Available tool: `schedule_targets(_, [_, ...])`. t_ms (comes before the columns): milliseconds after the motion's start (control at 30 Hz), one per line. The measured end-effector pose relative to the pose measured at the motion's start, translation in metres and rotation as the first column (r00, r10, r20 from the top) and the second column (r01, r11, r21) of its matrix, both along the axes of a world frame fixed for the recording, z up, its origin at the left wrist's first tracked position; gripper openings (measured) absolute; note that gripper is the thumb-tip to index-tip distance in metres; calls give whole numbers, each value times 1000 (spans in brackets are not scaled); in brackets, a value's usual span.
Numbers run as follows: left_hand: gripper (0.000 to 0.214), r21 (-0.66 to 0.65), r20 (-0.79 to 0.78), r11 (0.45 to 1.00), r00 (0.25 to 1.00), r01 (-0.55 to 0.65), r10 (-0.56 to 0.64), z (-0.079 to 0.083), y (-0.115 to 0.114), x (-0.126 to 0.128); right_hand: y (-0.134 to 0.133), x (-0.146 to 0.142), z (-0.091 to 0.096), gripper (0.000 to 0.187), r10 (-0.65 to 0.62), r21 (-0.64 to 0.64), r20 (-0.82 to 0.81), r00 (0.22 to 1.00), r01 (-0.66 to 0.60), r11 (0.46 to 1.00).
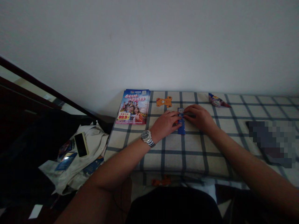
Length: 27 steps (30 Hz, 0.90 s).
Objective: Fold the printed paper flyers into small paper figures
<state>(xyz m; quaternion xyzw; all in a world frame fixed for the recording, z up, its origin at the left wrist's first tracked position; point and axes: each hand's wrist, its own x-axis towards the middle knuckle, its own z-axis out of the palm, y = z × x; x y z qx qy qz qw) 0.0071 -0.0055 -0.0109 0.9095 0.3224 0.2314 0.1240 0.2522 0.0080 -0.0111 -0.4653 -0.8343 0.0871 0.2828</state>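
Note:
A narrow blue folded paper strip (181,127) lies on the checked cloth (193,149) between my hands. My left hand (165,123), with a silver watch on its wrist, rests on the strip's left side with fingers pressed down on it. My right hand (198,116) presses its fingertips on the strip's upper end from the right. Both hands lie flat against the paper, fingers curled slightly.
A colourful flyer (133,106) lies at the cloth's far left, a bear print (164,101) beside it. A folded colourful paper piece (217,100) sits far right by the white wall. On the left, a phone (81,144) rests on crumpled cloth and papers. A blurred patch is at the right.

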Motion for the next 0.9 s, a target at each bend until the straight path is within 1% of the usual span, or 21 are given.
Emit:
schedule_targets(133, [32,3,-8,1000,1000,-9,9,0,0,0,-5,2,-1,10,5,-22,-6,1000,-6,1000])
schedule_targets(433, [35,13,-40,1000,999,-11,12,2,0,0,-19,2,1,12,29,-30,-17,999,-30,999])
schedule_targets(667, [34,11,-42,1000,999,-4,5,3,0,0,-23,-6,2,11,-56,-22,-28,998,56,998])
schedule_targets(900, [31,5,-45,1000,999,-5,5,6,-1,0,-21,-5,4,10,-3,-25,18,1000,3,1000])
